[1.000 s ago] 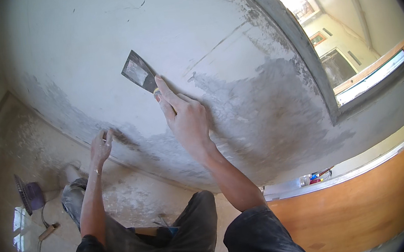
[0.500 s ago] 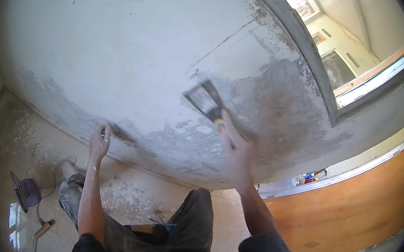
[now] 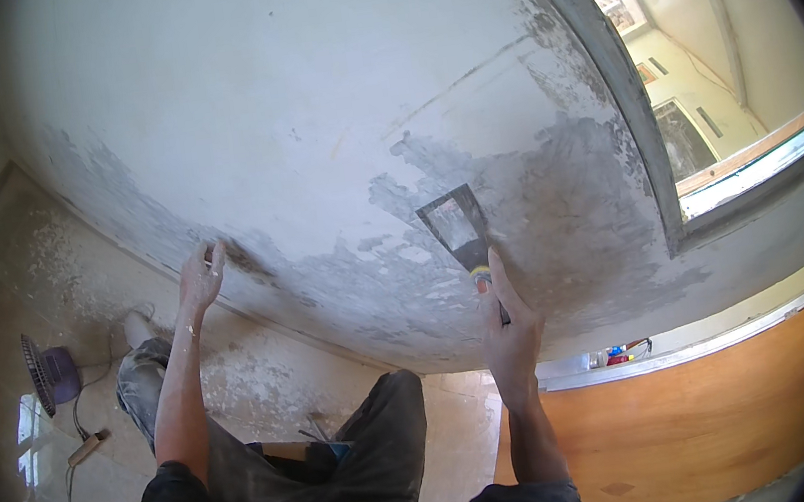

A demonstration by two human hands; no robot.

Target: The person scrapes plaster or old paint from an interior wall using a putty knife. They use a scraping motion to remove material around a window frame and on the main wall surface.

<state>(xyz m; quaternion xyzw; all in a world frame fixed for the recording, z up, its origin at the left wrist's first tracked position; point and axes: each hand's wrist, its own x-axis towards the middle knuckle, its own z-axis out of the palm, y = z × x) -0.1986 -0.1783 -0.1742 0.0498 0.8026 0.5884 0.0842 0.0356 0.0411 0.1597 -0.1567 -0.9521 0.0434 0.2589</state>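
Note:
My right hand is closed round the handle of a putty knife, its wide metal blade angled up and left against the plastered wall, over a patchy grey area; whether the blade touches cannot be told exactly. My left hand, whitened with dust, is at the lower part of the wall to the left, fingertips on or beside the surface, fingers slightly apart with nothing visible in them. Grey, mottled scraped patches spread along the lower wall, with smoother white plaster above.
A window opening is at the right. An orange wooden board stands at lower right. On the dusty floor at lower left are a purple fan, cable and power strip. My knees are bent below the wall; some tools lie between them.
My right hand has moved the putty knife down and to the right across the wall. Grey patches show where the blade was passing. My left hand has shifted slightly upward in view.

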